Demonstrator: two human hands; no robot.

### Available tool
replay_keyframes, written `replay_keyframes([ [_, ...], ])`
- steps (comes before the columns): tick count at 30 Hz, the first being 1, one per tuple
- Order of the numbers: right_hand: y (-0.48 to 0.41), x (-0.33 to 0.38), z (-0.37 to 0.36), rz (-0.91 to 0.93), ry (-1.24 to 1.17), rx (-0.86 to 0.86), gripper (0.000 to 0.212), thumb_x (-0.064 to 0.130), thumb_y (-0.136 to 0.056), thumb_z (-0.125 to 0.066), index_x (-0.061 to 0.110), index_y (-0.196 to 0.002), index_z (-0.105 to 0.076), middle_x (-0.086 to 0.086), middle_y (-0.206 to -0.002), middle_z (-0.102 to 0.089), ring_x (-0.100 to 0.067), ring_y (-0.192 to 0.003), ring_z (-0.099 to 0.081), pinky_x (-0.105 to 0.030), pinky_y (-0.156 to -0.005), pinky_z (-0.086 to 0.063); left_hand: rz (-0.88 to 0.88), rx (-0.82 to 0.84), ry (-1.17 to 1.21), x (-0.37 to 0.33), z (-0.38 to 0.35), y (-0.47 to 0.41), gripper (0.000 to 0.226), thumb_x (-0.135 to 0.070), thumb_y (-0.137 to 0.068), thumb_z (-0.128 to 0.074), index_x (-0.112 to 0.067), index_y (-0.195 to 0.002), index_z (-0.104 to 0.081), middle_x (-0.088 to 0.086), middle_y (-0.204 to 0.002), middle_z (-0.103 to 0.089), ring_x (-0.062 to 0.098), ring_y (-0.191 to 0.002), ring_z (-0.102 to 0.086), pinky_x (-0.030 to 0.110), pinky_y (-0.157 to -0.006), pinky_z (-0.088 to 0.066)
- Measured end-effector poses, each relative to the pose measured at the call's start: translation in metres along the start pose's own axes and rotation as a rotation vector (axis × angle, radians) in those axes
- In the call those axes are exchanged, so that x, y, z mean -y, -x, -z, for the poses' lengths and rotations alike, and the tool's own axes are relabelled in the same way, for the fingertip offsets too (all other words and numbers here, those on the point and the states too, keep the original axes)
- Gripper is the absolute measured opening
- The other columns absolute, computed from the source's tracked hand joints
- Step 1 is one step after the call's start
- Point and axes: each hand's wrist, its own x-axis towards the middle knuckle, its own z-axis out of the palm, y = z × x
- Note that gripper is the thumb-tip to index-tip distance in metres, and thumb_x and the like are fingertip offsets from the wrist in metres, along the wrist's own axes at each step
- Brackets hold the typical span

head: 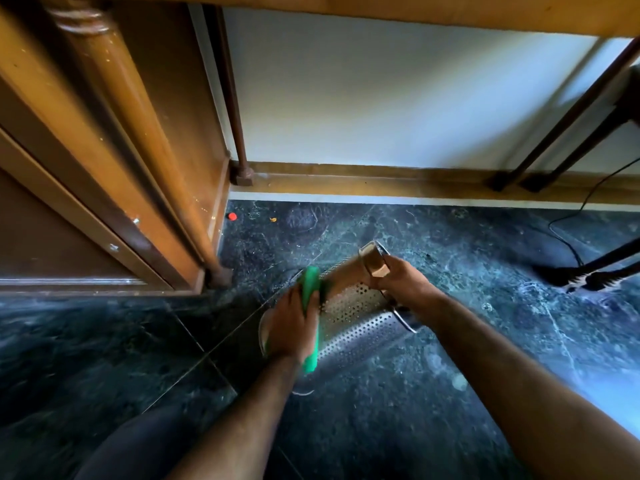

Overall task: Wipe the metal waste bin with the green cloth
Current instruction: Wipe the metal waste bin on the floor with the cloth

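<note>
A perforated metal waste bin (356, 317) lies tilted on its side over the dark marble floor, its open rim toward the right. My left hand (291, 327) presses the green cloth (311, 299) flat against the bin's left side near its base. My right hand (401, 282) grips the bin's rim at the upper right and holds it off the floor. The cloth hangs down past my left wrist.
A wooden cabinet with a turned post (114, 150) stands at left. Dark table legs (554, 133) and a black cable (568, 237) are at right. A white wall with a brown skirting (363, 181) runs behind. A small red cap (231, 216) lies by the cabinet.
</note>
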Motion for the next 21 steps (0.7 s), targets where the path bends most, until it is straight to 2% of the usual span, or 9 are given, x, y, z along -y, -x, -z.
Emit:
replay_keyframes([
  [3,0.007,-0.004,0.007,-0.038,-0.177,0.18,0.022,0.003,-0.086,-0.072,0.015,-0.104,-0.066,-0.002,-0.081,-0.074,-0.014,-0.069,-0.072,-0.026,-0.057,-0.057,0.303,0.132,0.044,0.014,0.005,-0.025,0.071,-0.066,-0.095,-0.033,-0.006,-0.106,-0.069,0.024,-0.108,-0.073,0.042,-0.1,-0.07,0.042,-0.081,-0.056],
  [6,0.009,-0.009,0.004,0.006,-0.189,0.245,0.03,-0.001,-0.086,-0.071,0.01,-0.112,-0.063,-0.008,-0.094,-0.075,-0.021,-0.082,-0.072,-0.028,-0.066,-0.06,0.397,0.236,0.113,-0.003,0.016,-0.054,0.065,-0.06,-0.099,-0.039,-0.004,-0.11,-0.07,0.024,-0.111,-0.073,0.039,-0.099,-0.071,0.035,-0.078,-0.051],
  [8,0.008,-0.013,0.002,0.033,-0.155,0.258,0.036,-0.008,-0.085,-0.068,0.003,-0.118,-0.058,-0.011,-0.1,-0.072,-0.018,-0.087,-0.069,-0.027,-0.071,-0.059,0.282,0.175,0.169,-0.033,0.021,-0.068,0.057,-0.06,-0.098,-0.043,-0.011,-0.111,-0.07,0.017,-0.107,-0.075,0.03,-0.083,-0.07,0.028,-0.066,-0.051],
  [10,0.005,-0.017,0.0,0.045,-0.057,0.282,0.04,-0.015,-0.084,-0.066,0.0,-0.119,-0.056,-0.007,-0.098,-0.07,-0.009,-0.083,-0.066,-0.02,-0.067,-0.055,0.105,0.09,0.264,-0.069,0.025,-0.07,0.05,-0.06,-0.095,-0.047,-0.018,-0.106,-0.071,0.008,-0.101,-0.076,0.017,-0.07,-0.066,0.024,-0.055,-0.047],
  [11,0.004,-0.018,-0.001,0.042,-0.001,0.292,0.041,-0.016,-0.082,-0.066,0.002,-0.117,-0.058,-0.004,-0.094,-0.07,-0.006,-0.08,-0.065,-0.017,-0.065,-0.053,0.021,0.068,0.29,-0.083,0.025,-0.068,0.049,-0.06,-0.094,-0.049,-0.019,-0.109,-0.07,0.006,-0.103,-0.075,0.016,-0.074,-0.068,0.025,-0.057,-0.051],
  [13,0.001,-0.02,0.001,0.014,0.092,0.279,0.041,-0.015,-0.078,-0.071,0.012,-0.108,-0.062,0.0,-0.087,-0.072,-0.008,-0.074,-0.066,-0.017,-0.062,-0.053,-0.126,0.035,0.249,-0.097,0.023,-0.058,0.051,-0.056,-0.094,-0.051,-0.015,-0.12,-0.067,0.008,-0.114,-0.071,0.023,-0.093,-0.07,0.035,-0.075,-0.058],
  [16,-0.007,-0.022,0.002,-0.025,0.029,0.216,0.032,0.002,-0.074,-0.08,0.015,-0.1,-0.065,-0.005,-0.084,-0.075,-0.018,-0.071,-0.067,-0.031,-0.061,-0.056,-0.329,-0.068,0.103,-0.081,0.018,-0.035,0.051,-0.044,-0.097,-0.055,-0.005,-0.129,-0.063,0.015,-0.121,-0.068,0.03,-0.107,-0.065,0.042,-0.091,-0.053],
  [18,-0.013,-0.024,-0.001,-0.071,-0.116,0.087,0.033,0.008,-0.075,-0.082,0.011,-0.104,-0.067,-0.01,-0.094,-0.078,-0.026,-0.079,-0.074,-0.044,-0.073,-0.062,-0.349,-0.106,0.005,-0.056,0.015,-0.021,0.052,-0.043,-0.099,-0.053,-0.002,-0.13,-0.062,0.017,-0.12,-0.068,0.032,-0.105,-0.064,0.043,-0.09,-0.052],
  [21,-0.016,-0.029,-0.007,-0.146,-0.282,0.039,0.04,0.004,-0.076,-0.081,0.011,-0.112,-0.065,-0.017,-0.105,-0.076,-0.034,-0.091,-0.073,-0.051,-0.084,-0.059,-0.108,-0.198,-0.096,-0.023,0.015,-0.019,0.051,-0.044,-0.099,-0.05,0.0,-0.117,-0.068,0.021,-0.108,-0.071,0.038,-0.094,-0.066,0.046,-0.08,-0.053],
])
